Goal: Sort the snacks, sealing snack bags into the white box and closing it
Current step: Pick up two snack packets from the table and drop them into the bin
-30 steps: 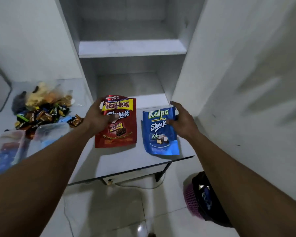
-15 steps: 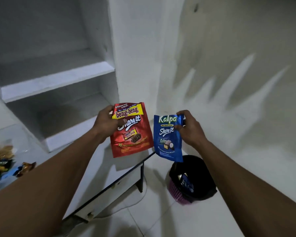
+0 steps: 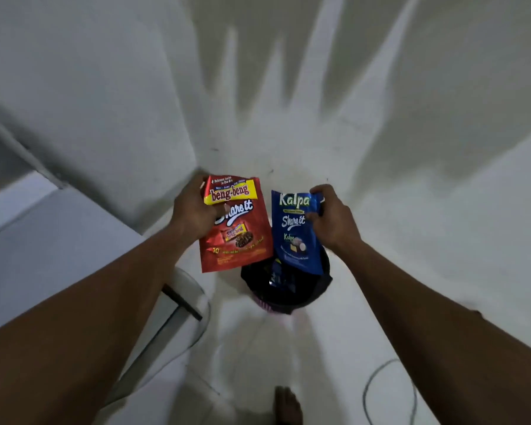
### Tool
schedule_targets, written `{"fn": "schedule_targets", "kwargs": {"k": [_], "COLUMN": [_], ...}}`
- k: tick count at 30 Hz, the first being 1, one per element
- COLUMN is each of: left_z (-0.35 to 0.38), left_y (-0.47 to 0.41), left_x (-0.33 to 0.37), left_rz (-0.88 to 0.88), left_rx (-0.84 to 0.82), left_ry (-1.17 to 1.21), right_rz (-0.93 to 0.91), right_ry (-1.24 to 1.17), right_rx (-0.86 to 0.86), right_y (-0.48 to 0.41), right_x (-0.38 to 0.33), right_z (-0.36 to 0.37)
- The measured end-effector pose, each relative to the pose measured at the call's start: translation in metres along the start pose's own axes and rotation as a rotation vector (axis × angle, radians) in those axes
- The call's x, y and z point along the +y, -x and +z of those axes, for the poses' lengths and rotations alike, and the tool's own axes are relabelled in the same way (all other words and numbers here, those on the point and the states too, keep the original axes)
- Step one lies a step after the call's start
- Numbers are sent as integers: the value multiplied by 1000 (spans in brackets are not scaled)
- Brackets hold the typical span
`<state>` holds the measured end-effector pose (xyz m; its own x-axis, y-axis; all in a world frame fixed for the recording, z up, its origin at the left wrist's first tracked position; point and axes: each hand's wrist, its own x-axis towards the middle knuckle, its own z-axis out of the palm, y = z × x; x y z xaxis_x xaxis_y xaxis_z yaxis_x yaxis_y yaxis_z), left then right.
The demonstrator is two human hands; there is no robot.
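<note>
My left hand [image 3: 193,210] grips the top left of a red beng-beng snack bag [image 3: 239,240], which hangs flat in the air. My right hand [image 3: 331,216] pinches the top right corner of a blue Kalpa snack bag [image 3: 292,231]. Both bags hang side by side above a black-lined bin [image 3: 288,289] on the floor; the blue bag's lower edge overlaps the bin's opening. The white box is not in view.
The bin has a pink basket rim [image 3: 265,305] and holds dark wrappers. A white table corner [image 3: 184,299] with a dark frame sits to the left. A grey cable [image 3: 371,381] loops on the white floor at right. A bare foot [image 3: 285,403] stands below.
Both hands lifted the two bags off the table and carried them to the right, from above the table's edge to above the bin. The view swung right and down.
</note>
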<state>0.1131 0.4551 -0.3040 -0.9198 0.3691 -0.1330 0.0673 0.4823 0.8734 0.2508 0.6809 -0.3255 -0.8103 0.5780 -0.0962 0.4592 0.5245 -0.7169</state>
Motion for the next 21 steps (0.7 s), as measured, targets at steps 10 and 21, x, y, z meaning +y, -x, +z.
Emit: {"fn": "schedule_targets", "kwargs": {"k": [10,21], "left_z": [149,242], "left_y": [-87,-125], "left_x": [-111,-233], "left_rz": [-64,-137], "left_rx": [-57,-93], "left_ry": [-79,-73], "right_rz": [200,273], "right_ry": [-33,18], "right_rx": [-77,-143], "right_y": [-81,-107], "right_x": [163,277], "right_z": [89,185]}}
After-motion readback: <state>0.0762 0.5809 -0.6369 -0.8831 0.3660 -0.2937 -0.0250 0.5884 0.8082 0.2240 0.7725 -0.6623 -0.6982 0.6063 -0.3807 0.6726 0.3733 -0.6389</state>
